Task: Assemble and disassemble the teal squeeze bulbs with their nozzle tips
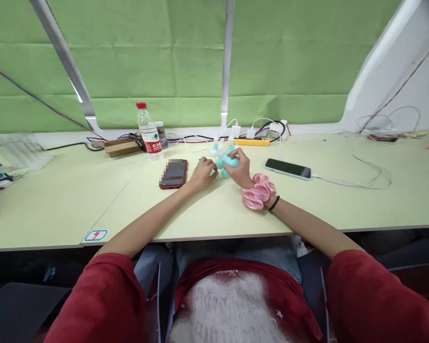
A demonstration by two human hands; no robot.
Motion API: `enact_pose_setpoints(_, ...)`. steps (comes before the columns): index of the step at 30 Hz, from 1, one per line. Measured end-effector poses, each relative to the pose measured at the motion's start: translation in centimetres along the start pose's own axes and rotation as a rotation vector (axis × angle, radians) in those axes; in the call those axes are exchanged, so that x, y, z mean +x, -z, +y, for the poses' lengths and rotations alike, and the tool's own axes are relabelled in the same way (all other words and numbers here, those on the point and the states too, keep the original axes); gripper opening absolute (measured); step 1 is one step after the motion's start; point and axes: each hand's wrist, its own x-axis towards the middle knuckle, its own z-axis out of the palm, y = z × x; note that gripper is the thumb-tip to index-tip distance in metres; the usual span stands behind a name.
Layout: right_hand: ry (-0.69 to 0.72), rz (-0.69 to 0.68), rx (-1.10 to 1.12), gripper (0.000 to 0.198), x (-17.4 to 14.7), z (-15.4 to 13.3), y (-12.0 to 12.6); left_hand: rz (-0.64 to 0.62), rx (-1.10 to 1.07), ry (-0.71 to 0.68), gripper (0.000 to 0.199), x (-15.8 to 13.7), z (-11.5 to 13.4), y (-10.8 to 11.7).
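My right hand (240,167), with a pink scrunchie (259,191) and a thin black band (274,203) at its wrist, is closed on a smooth, rounded turquoise piece (230,161). Just left of it, my left hand (203,174) rests low over the table with bent fingers. Its fingertips are close to the small turquoise parts (219,164), and whatever they may pinch is hidden. Behind both hands stand pale, translucent, pointed pieces (216,147); their kind is unclear.
A red-edged phone (173,174) lies left of my hands, and a charging phone (288,169) lies right. Behind are a water bottle (150,132), a can (161,134), a cardboard box (121,146), a yellow device (252,141) and white chargers (236,131) with cables.
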Motion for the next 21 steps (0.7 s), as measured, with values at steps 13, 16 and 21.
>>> enact_pose_setpoints(13, -0.062, -0.109, 0.012, 0.024, -0.1, -0.3, -0.1, 0.197, -0.29, 0.21, 0.012, 0.1, 0.6, 0.9)
enact_pose_setpoints(16, -0.052, -0.129, 0.018, 0.023, -0.2, -0.3, -0.1, 0.257, -0.397, 0.271, 0.03, 0.2, 0.7, 1.3)
enact_pose_setpoints(21, -0.032, -0.151, 0.015, 0.018, -0.3, -0.5, -0.1, 0.311, -0.568, 0.322, 0.045, 0.6, 0.1, 1.1)
